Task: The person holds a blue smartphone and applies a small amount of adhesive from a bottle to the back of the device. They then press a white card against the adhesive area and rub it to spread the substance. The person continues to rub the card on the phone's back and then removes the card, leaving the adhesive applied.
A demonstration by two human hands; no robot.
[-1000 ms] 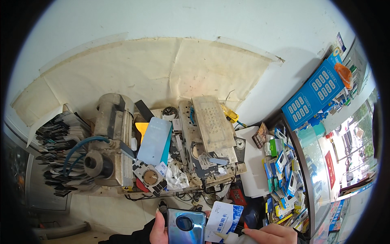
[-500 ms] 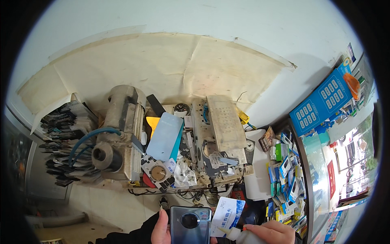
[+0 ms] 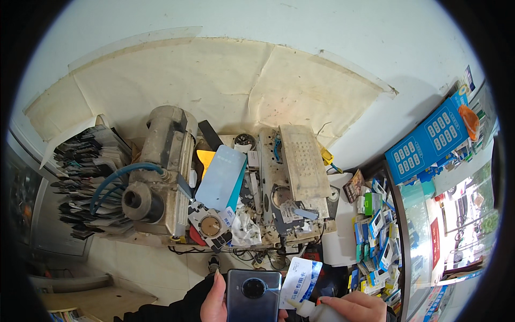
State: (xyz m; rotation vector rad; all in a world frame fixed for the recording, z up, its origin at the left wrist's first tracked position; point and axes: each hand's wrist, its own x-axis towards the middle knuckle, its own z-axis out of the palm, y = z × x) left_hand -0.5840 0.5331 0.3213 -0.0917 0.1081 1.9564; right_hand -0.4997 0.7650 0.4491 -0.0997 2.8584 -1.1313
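A dark grey smartphone with a round rear camera (image 3: 253, 300) held back-up at the lower edge of the view, below a cluttered desk (image 3: 161, 244).

The left hand (image 3: 214, 303) grips the phone's left edge, thumb up along its side, fingers curled behind it. The right hand (image 3: 354, 307), just right of the phone, is closed around a small white squeeze bottle (image 3: 311, 309) whose nozzle points toward the phone; a white and blue printed card (image 3: 300, 279) stands between this hand and the phone's top right corner. Above the phone, on the desk, sit a grimy beige motor-driven machine (image 3: 161, 172), a light blue flat panel (image 3: 220, 177) leaning upright, and a perforated metal plate (image 3: 303, 161). Right of the phone, small packaged accessories (image 3: 375, 231) fill a display rack.
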